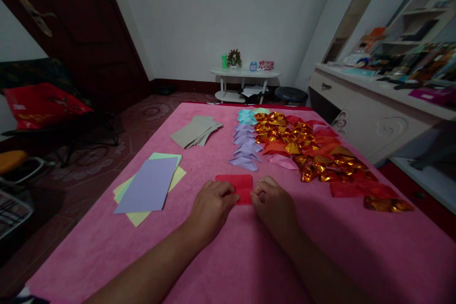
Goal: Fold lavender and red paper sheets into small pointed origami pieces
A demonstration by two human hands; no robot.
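A small red sheet of paper (243,183) with a crosswise crease lies on the pink cloth in front of me. My left hand (214,201) rests over its left side, fingers bent and thumb on the paper near its lower part. At the right edge, my right hand (273,201) is closed, thumb and fingers pinching the paper's lower corner. Beyond the hands are rows of folded paper pieces: purple ones (245,147), light blue ones (245,116), shiny gold ones (302,133) and a flat red one (347,188).
The pink-covered table (199,270) also bears a fanned stack of grey paper (195,130) and purple, green and yellow sheets (149,185) at left. Behind it stands a low white table (245,73). A cluttered white dresser (377,99) is at right, a chair with a red bag (44,104) at left.
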